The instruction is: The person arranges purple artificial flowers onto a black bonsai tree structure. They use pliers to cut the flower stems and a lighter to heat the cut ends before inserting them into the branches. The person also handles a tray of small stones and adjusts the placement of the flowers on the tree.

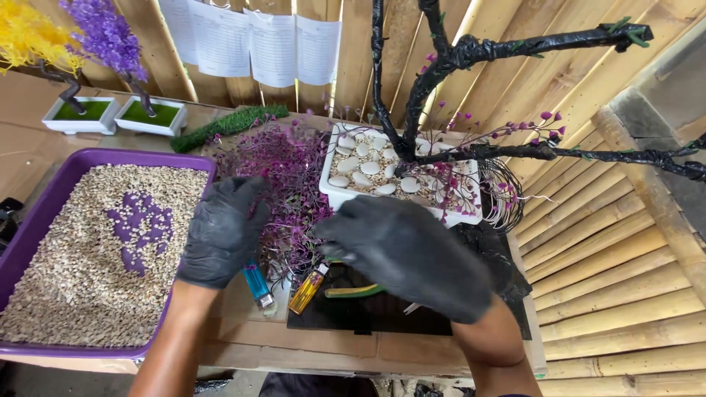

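Black rubber gloves cover both hands. The left hand (pixel 223 231) sits in the middle of the frame, its fingers curled into a heap of thin purple sprigs (pixel 283 173) that look wiry and tangled. I cannot tell if it grips any of them. The right hand (pixel 408 254) is just right of the middle, knuckles up, fingers bent down. What it holds, if anything, is hidden under the glove.

Just above the right hand stands a white square pot (pixel 334 192) full of smooth white pebbles. A fake tree (pixel 441 66) wrapped in shiny black tape grows out of it, with long crooked branches reaching to the upper right.

Below the hands, on the brown cardboard tabletop (pixel 243 338), lie a blue lighter (pixel 257 285) and a yellow lighter (pixel 308 289), close together.

At the left is a purple plastic tray (pixel 44 202) filled with small grey gravel, bare in one patch.

In the upper left stand two small white pots, one with a yellow tree (pixel 29 37) and one with a fluffy purple tree (pixel 107 37). Bamboo slats (pixel 625 279) fill the right side.
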